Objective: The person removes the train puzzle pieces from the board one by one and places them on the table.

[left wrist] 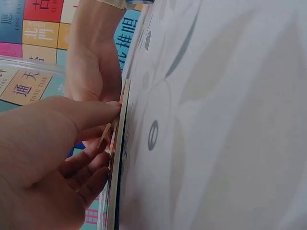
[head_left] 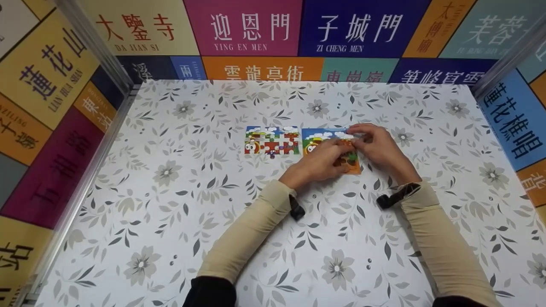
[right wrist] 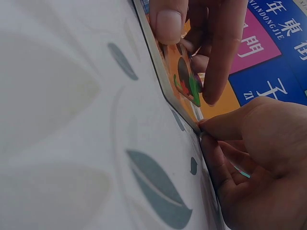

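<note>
A colourful jigsaw puzzle board (head_left: 355,169) lies on the patterned table under both hands. My left hand (head_left: 319,163) reaches over its middle; in the right wrist view, its fingers hold a tilted piece (right wrist: 188,82) with green and red print, raised at one edge from the orange surface. The left wrist view shows this piece (left wrist: 104,137) edge-on. My right hand (head_left: 376,146) pinches the board's right edge, thumb on top and fingers at the side, as the right wrist view shows. Fingers cover much of the board's picture.
Just left of the board lies a second puzzle picture (head_left: 252,147) with pale gaps among its pieces. One small piece (head_left: 272,155) pokes past its lower edge. Panels with large characters (head_left: 251,27) stand along the table's back and sides.
</note>
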### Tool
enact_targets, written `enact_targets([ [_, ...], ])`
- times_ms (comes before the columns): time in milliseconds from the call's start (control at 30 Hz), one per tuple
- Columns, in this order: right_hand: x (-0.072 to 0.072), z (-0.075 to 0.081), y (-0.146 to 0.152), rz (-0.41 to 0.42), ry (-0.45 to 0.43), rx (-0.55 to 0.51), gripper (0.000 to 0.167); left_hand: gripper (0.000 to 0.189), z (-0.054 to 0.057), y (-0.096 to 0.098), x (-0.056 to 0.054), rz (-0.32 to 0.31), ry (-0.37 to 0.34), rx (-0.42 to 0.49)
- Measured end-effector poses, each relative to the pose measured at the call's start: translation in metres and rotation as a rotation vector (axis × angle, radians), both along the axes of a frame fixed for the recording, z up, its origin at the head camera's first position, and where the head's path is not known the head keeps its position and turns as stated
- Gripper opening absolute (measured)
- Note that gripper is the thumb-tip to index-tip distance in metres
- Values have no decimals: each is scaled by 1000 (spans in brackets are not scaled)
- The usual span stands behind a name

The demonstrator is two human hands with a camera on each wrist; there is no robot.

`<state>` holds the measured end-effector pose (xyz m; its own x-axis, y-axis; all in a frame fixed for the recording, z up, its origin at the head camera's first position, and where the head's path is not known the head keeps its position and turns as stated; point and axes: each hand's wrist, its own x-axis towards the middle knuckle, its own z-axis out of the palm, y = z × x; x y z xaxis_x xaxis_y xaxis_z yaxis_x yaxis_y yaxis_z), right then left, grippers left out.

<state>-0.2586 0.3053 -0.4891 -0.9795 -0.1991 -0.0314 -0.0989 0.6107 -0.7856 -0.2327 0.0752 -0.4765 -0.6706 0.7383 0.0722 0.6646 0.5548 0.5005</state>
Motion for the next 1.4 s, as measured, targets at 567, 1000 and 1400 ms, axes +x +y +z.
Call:
enact_targets([
  [567, 2, 3, -1, 8, -5, -19, 32, 51, 5, -29, -2, 1, 75, 147],
  [1000, 4, 1, -1, -4, -7, -17, 32, 53, 12, -70, 0, 72, 41, 213],
  [1400, 3, 2, -2, -31, -35, -27, 32, 49, 15, -111, 1, 135, 22, 271],
])
